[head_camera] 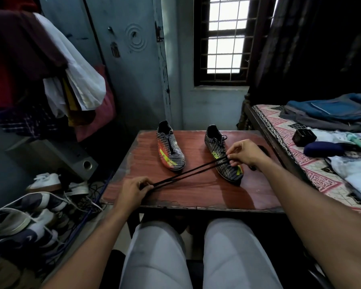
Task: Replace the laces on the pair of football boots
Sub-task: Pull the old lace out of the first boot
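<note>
Two football boots stand on a reddish wooden desk, toes toward the person. The left boot sits apart from both hands. The right boot lies under the right hand, whose fingers pinch a black lace at the boot's eyelets. The lace runs taut in two strands across the desk to the left hand, whose fingers curl round its other end near the front edge. A bed with a patterned cover stands just beside the desk on the right, carrying a blue backpack. Sneakers lie heaped on the floor to the left.
</note>
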The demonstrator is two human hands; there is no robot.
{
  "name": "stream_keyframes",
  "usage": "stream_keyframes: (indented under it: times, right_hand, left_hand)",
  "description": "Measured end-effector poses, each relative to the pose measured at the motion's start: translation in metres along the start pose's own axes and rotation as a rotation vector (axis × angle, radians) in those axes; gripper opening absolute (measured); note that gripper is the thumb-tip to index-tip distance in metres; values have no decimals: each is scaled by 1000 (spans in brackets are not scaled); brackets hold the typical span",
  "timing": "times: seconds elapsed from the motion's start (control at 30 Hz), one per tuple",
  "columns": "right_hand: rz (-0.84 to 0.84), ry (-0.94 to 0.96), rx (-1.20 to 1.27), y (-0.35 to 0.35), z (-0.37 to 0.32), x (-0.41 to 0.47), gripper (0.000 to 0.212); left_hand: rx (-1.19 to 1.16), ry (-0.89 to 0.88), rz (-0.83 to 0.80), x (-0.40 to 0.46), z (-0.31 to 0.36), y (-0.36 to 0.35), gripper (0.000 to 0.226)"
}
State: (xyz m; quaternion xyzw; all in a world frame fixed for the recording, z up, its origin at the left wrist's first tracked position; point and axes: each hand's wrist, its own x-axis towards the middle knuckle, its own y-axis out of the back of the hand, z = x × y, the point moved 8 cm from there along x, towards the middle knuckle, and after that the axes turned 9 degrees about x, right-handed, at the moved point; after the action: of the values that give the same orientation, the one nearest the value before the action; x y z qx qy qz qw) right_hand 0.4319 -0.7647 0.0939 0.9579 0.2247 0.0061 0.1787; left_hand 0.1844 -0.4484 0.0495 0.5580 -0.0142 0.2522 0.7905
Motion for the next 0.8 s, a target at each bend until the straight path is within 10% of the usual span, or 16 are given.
stream_keyframes:
  times: [0.8]
  right_hand:
    - [78, 221, -412, -37, -63, 41, 26]
  left_hand:
    - [345, -114, 84, -11, -13, 12, 15]
